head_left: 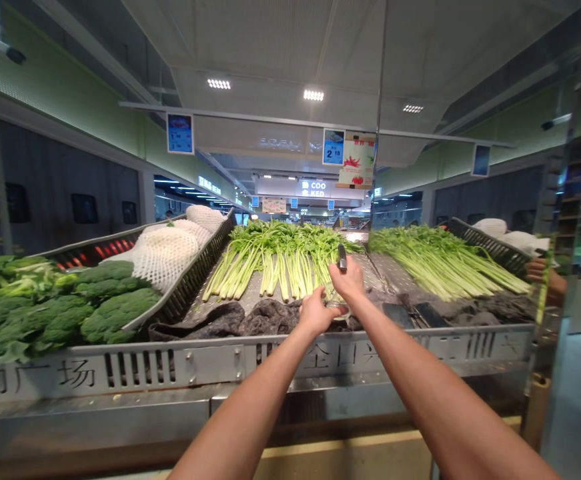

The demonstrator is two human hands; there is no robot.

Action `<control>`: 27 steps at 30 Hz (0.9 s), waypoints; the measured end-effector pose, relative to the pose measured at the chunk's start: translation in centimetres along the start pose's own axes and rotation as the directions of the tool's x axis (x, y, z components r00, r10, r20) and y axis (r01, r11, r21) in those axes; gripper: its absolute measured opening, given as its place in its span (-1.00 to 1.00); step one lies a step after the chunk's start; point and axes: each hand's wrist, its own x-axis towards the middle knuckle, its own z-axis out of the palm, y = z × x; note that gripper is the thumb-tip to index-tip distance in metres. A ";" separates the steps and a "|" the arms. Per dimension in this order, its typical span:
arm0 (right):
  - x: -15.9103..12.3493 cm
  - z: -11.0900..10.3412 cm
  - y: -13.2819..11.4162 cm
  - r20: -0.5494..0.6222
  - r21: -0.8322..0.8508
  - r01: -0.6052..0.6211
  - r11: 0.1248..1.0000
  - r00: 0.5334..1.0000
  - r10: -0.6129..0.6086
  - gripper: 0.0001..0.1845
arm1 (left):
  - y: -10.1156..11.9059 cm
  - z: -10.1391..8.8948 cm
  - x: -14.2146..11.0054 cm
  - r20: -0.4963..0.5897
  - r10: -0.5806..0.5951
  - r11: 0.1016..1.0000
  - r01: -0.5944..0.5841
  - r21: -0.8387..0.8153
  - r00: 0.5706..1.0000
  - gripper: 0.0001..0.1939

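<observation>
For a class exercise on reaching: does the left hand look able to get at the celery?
Probably yes: the left hand is close to the stalk ends of the celery, and only low dark cloth lies before them.

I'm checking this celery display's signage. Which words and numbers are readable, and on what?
"物广场": grey front rail, left end
"全日": same rail, between the forearms; next character partly hidden
"2 18": blue price card
"COO / KED": lit hanging sign, beside blurred characters
Too small or blurred to read fully: left price card, red-pepper poster, other distant signs.
</observation>
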 end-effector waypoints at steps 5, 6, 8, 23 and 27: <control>-0.5 0.8 -0.5 0.035 0.037 0.001 0.999 0.999 -0.003 -0.79 | -0.5 -0.6 -0.5 -0.018 -0.047 0.999 0.047 0.006 0.999 -0.27; -0.5 0.9 -0.7 0.041 0.044 0.003 0.999 0.999 -0.004 -0.79 | -0.6 -0.8 -0.6 -0.023 -0.054 0.998 0.054 0.007 0.998 -0.26; -0.6 1.1 -1.2 0.049 0.054 0.008 0.999 0.999 -0.010 -0.79 | -0.8 -1.3 -0.7 -0.036 -0.059 0.998 0.060 0.006 0.998 -0.26; -1.9 3.6 -4.4 0.139 0.112 0.045 0.993 0.988 -0.061 -0.78 | -2.6 -4.6 -1.6 -0.112 -0.082 0.995 0.089 0.055 0.990 -0.28; -2.4 4.4 -5.0 0.163 0.118 0.058 0.991 0.984 -0.077 -0.76 | -3.0 -5.5 -2.2 -0.153 -0.085 0.989 0.102 0.104 0.985 -0.37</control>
